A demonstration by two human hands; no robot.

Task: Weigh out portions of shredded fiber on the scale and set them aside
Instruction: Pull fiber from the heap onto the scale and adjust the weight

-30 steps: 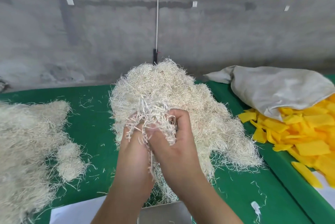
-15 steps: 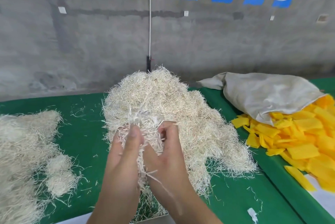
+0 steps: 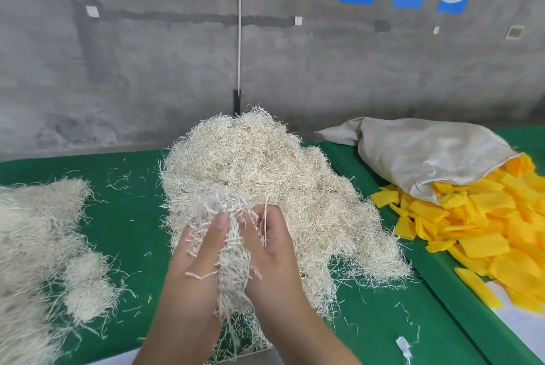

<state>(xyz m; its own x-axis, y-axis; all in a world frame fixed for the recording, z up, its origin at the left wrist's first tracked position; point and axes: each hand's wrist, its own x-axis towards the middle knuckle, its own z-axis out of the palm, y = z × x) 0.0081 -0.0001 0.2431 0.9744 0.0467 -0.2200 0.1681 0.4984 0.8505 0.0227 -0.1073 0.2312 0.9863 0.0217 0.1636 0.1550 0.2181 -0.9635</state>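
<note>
A clump of fiber (image 3: pixel 233 249) is gripped between left hand (image 3: pixel 194 258) and right hand (image 3: pixel 271 249), fingers curled round it. The big pile (image 3: pixel 280 187) sits just behind, on the green table (image 3: pixel 126 217)

Centre of the green felt-covered table (image 3: pixel 124 217): the large heap of pale shredded fiber (image 3: pixel 265 181), far of my left hand (image 3: pixel 194 270) and right hand (image 3: pixel 271 258), which hold a pale fiber tuft (image 3: pixel 233 252) between them. Left: a second pale fiber mound (image 3: pixel 32 246). Right: a grey cloth sack (image 3: pixel 424 152) lying over flat yellow foam pieces (image 3: pixel 483 234).
</note>
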